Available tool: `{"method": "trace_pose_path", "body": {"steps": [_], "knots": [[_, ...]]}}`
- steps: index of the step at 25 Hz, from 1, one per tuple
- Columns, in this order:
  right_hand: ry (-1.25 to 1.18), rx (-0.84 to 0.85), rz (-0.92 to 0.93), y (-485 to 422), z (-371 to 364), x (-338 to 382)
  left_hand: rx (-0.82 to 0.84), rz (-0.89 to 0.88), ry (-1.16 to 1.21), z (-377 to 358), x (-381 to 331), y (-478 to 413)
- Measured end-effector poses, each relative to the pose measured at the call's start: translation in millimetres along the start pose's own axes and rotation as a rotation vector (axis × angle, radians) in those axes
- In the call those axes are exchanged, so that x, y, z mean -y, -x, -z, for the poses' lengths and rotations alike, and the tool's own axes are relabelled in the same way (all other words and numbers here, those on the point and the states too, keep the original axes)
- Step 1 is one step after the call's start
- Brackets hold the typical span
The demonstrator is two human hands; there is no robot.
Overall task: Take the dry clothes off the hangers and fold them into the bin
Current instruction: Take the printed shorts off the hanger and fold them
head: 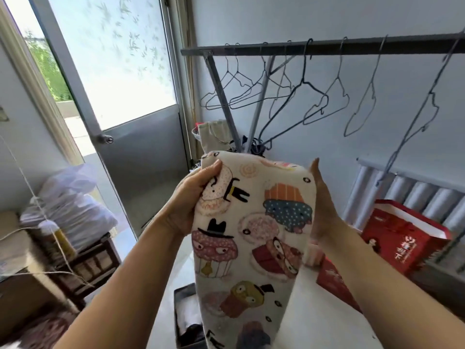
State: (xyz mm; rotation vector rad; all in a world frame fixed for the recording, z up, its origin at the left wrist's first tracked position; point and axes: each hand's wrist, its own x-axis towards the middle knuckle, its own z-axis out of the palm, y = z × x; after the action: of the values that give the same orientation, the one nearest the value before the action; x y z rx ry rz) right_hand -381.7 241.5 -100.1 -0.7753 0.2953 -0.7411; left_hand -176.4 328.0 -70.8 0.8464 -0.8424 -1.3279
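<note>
Holding up our cupcake-print cloth (254, 222), folded over at the top.
Our left hand (193, 200) grips one edge, our right hand (324, 210) presses flat-fingered on the other; cream, fuzzy.

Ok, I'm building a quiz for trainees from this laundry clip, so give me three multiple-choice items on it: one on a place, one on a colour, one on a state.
1. Where does the red box with lettering stand?
A. low at right, before the radiator
B. at far left by the door
C. in the person's hands

2. What is the ground colour of the cloth that the left hand grips?
A. black
B. cream
C. green

3. How are the hangers on the rail?
A. each bears a shirt
B. half bear towels
C. all bare

Key: 1 A, it sits on the floor to the right of the cloth, in front of the radiator. 2 B, the cupcake print lies on cream. 3 C, only bare wire hangs there.
</note>
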Motion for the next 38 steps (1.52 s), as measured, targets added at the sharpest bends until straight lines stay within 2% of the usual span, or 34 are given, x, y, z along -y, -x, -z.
{"method": "trace_pose_path", "body": {"steps": [3,5,6,8,9,12,15,18,22,25,32,34,38], "knots": [[-0.087,0.159,-0.048,-7,-2,-27,-0.022,0.034,0.005,20,-20,-13],[-0.039,0.265,-0.060,-9,-11,-37,-0.039,0.056,-0.023,33,-32,-22],[0.105,0.251,-0.040,-10,-15,-39,-0.046,0.060,-0.037,39,-37,-26],[0.466,0.118,0.053,-15,-28,-40,-0.031,0.067,-0.042,47,-49,-31],[0.567,0.046,0.094,-21,-37,-40,0.010,0.063,-0.023,53,-53,-33],[0.518,-0.104,0.176,-39,-60,-30,0.155,0.013,0.030,70,-56,-35],[0.525,-0.115,0.197,-60,-76,-11,0.236,0.039,-0.086,83,-44,-22],[0.521,-0.121,0.109,-73,-76,-1,0.093,0.004,-0.304,83,-34,-11],[0.700,-0.028,-0.072,-73,-65,-6,-0.187,-0.060,-0.212,71,-33,-8],[0.662,-0.159,-0.031,-70,-63,-6,-0.274,-0.123,-0.178,57,-30,-7],[0.598,-0.438,0.176,-61,-60,-14,-0.525,-0.246,-0.427,40,-27,0],[0.609,-0.437,0.207,-60,-60,-11,-0.524,-0.295,-0.467,39,-28,2],[0.632,-0.268,0.194,-56,-58,2,-0.306,-0.275,-0.521,43,-32,6]]}}
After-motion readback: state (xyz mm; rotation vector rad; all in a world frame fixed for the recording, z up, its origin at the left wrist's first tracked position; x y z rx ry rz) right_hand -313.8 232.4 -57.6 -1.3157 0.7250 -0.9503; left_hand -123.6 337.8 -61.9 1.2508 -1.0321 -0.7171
